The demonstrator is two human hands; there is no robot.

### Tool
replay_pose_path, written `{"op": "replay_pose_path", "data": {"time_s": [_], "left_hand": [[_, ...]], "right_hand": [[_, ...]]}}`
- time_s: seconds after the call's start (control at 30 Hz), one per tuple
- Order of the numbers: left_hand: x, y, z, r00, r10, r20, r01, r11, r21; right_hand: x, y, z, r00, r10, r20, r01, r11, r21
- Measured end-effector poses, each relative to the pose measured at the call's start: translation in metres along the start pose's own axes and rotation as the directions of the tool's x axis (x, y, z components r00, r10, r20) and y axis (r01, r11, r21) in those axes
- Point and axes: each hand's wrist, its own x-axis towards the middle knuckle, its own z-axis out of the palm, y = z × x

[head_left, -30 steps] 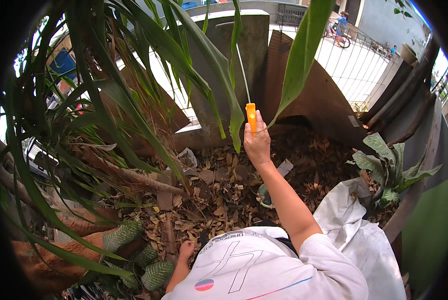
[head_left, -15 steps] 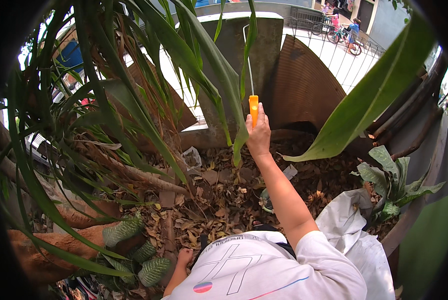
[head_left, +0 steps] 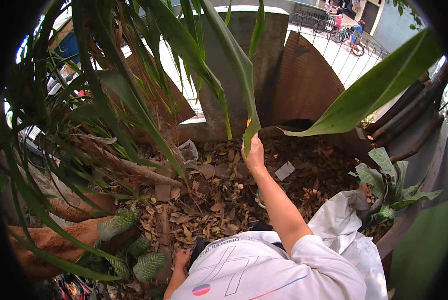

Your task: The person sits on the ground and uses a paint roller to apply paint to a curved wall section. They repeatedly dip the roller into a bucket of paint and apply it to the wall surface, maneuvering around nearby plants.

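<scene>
My right hand (head_left: pixel 254 152) reaches forward over the leaf litter, its fingers wrapped round the orange handle (head_left: pixel 248 121) of a thin metal-rod tool. A long green leaf (head_left: pixel 245 75) hangs in front, hiding most of the handle; the rod does not show now. This leaf's drooping tip lies against my fingers. Low beside my body, my left hand (head_left: pixel 182 257) is curled closed, with nothing visible in it.
Strappy plants (head_left: pixel 109 90) crowd the left. A broad leaf (head_left: pixel 369 95) juts in at the right, above a leafy plant (head_left: pixel 384 180) and white sheeting (head_left: pixel 339 220). Ahead stand a concrete slab (head_left: pixel 234 65) and rusty corrugated metal (head_left: pixel 304 80). People with bicycles (head_left: pixel 351 37) are beyond the fence.
My right hand has come down and back toward me with the orange-handled tool. The tool has passed behind the hanging leaf, and its rod has gone from sight. My left hand stays low.
</scene>
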Motion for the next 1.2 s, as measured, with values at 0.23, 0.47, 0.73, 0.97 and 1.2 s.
{"op": "replay_pose_path", "data": {"time_s": [0.23,0.47,0.73,0.97,1.2], "left_hand": [[-0.020,0.026,-0.019,0.998,0.011,0.068,-0.003,0.993,-0.119],[-0.016,0.009,-0.011,0.999,0.030,0.044,-0.028,0.998,-0.054],[-0.016,0.028,-0.019,0.997,0.025,0.068,-0.024,1.000,-0.004],[-0.034,0.072,-0.036,0.989,-0.088,0.116,0.097,0.993,-0.072],[-0.030,0.056,-0.028,0.996,0.040,0.075,-0.027,0.987,-0.157]], "right_hand": [[-0.006,-0.013,-0.018,0.995,-0.009,-0.096,0.020,0.994,0.111],[0.049,-0.062,-0.041,0.959,-0.177,-0.220,0.209,0.969,0.129],[0.013,-0.010,0.002,0.997,0.035,-0.063,-0.038,0.999,-0.034],[-0.026,0.007,0.014,0.982,0.183,0.041,-0.186,0.977,0.106],[0.023,-0.048,-0.020,0.982,-0.057,-0.182,0.089,0.980,0.177]]}}
